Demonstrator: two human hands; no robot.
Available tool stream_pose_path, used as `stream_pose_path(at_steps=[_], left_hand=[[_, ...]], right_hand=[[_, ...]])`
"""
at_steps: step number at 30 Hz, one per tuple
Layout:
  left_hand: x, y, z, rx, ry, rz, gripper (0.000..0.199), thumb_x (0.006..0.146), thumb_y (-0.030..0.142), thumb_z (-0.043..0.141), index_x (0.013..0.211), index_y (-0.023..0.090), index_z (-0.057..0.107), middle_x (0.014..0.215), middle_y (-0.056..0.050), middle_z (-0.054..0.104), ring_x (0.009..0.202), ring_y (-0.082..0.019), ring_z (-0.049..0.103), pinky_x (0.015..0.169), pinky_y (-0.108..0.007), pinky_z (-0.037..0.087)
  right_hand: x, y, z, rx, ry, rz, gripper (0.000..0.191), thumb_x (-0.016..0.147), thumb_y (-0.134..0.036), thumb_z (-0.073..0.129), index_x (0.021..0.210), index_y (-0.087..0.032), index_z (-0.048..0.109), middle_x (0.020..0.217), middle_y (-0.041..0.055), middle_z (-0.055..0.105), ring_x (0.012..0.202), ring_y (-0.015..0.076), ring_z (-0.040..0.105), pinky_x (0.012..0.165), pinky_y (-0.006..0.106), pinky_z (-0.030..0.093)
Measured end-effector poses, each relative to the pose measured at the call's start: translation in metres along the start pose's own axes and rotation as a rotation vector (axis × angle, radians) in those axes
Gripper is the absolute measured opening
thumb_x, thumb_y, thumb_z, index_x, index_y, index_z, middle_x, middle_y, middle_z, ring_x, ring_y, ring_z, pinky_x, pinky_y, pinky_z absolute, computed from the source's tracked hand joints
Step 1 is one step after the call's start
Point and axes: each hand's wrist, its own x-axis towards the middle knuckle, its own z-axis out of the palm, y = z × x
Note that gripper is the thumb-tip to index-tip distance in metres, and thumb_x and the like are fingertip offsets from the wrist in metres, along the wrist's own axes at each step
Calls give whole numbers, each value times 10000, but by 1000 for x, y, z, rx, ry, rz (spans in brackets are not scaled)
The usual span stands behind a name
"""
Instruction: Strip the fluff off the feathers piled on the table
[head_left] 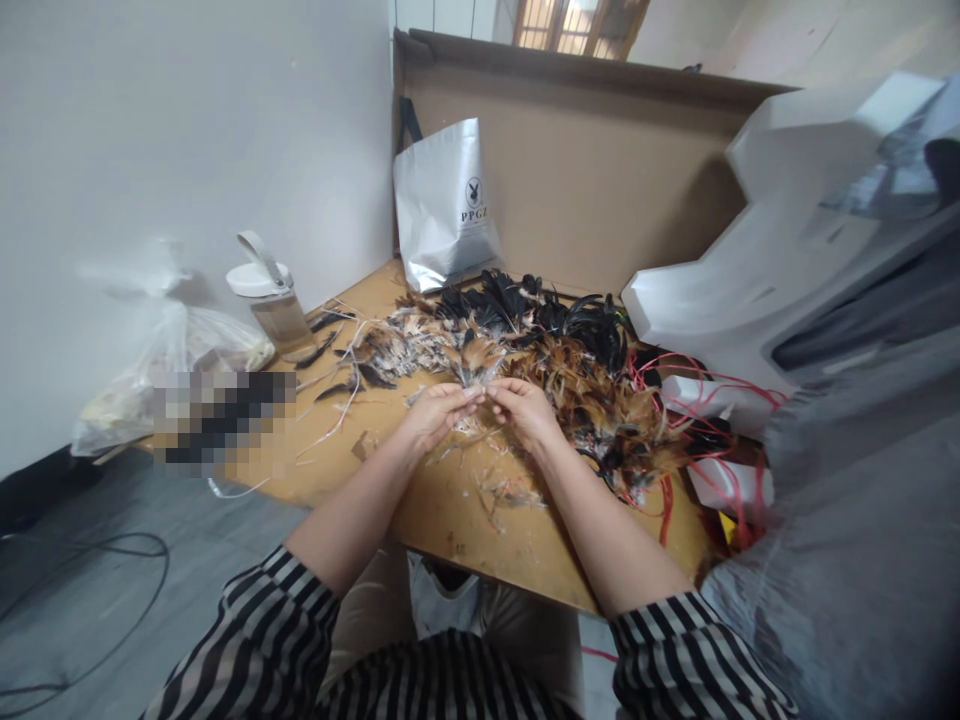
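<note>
Between my two hands stands a small tuft of brown feathers (474, 357) with pale, fluffy bases. My left hand (441, 413) pinches its lower end from the left, thumb against forefinger. From the right, my right hand (523, 408) grips the same base, with its fingertips close to the left ones. The quill ends are hidden by the fingers. Just beyond lies a heap of brown feathers (574, 385), and black feathers (510, 300) are piled behind it. Paler, fluffy feathers (405, 345) spread to the left of the tuft.
A wooden table (427, 520) bears feather scraps. At its left are a lidded bottle (281, 315) and a clear plastic bag (180, 350). A silver bag (442, 210) leans by a cardboard panel (600, 170). Red strings (739, 490) and white foam (697, 285) crowd the right.
</note>
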Motion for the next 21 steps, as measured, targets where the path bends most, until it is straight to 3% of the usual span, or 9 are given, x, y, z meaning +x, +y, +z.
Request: stream_pose_path(at_steps=[10, 16, 21], left_hand=[[-1, -2, 2, 52, -4, 41, 185, 575, 212, 737, 698, 90, 671, 724, -71, 670, 703, -111, 602, 748, -225, 436], [-1, -2, 2, 271, 28, 121, 242, 568, 302, 733, 646, 87, 653, 610, -37, 624, 552, -81, 520, 577, -201, 383], [3, -8, -2, 280, 43, 164, 239, 554, 303, 737, 594, 99, 619, 563, -8, 591, 511, -68, 486, 545, -195, 359]], right_hand=[[0, 1, 1, -122, 59, -67, 218, 570, -315, 675, 676, -134, 617, 474, -35, 535, 386, 53, 386, 393, 193, 287], [1, 1, 1, -328, 91, -201, 137, 597, -273, 617, 621, -138, 605, 534, -25, 567, 450, 64, 427, 469, 201, 331], [-2, -5, 6, -401, 133, -208, 117, 572, -240, 602, 610, -129, 604, 570, -6, 592, 502, 84, 470, 531, 216, 367]])
